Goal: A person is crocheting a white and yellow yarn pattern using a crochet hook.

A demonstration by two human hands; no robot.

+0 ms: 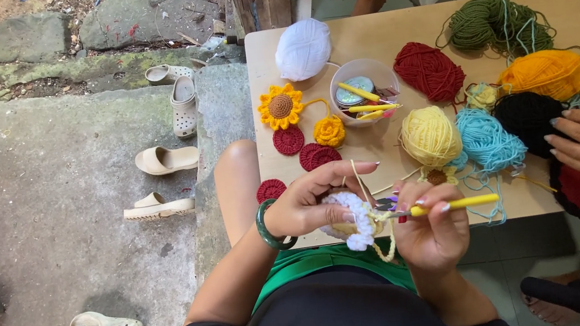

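Crochet piece (350,216), white and yellow: pinched by left hand (307,206). Hook (455,204): clenched in right hand (428,230). Stitching underway; yarn (362,183) to be looped next.

Both hands (372,208) on white crochet piece (353,221), yellow-handled hook (455,204) in right.

Home porch craft spot: low wooden table (378,37) with yarn balls (430,136), sandals (167,160) on concrete, stone yard edge
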